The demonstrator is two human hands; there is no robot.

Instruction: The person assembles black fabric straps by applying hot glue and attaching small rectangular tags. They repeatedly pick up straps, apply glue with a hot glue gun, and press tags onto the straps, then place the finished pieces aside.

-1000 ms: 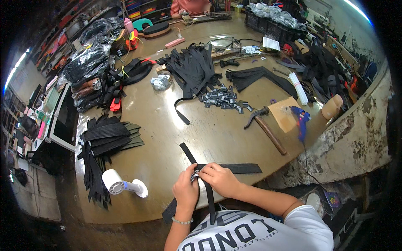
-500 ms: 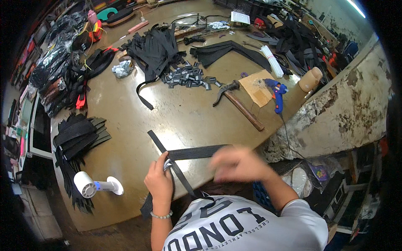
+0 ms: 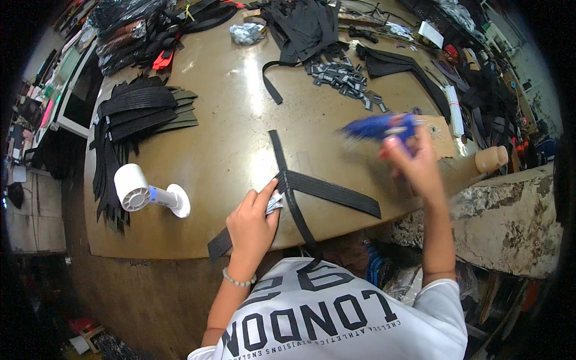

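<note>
My left hand (image 3: 252, 217) presses a wide black webbing strap (image 3: 336, 193) onto the table near its front edge, its fingers closed over the strap. A small crumpled whitish piece (image 3: 274, 203) sticks out beside those fingers; its kind is unclear. Across the wide strap lies a narrower black strip (image 3: 295, 211), running down toward my shirt. To the right, raised above the table, my right hand (image 3: 414, 159) grips a blue glue gun (image 3: 375, 126), smeared by motion, with its front end toward the left.
A white handheld fan (image 3: 133, 186) stands at the left, near stacked black straps (image 3: 138, 105). Small dark labels (image 3: 342, 78) lie beside a heap of black strips (image 3: 303, 30). A cardboard piece (image 3: 441, 135) and a tan cone (image 3: 491, 159) are at the right.
My right hand has gone from the strap's right end out to the right and picked up the glue gun. My left hand stays on the straps. The view has shifted.
</note>
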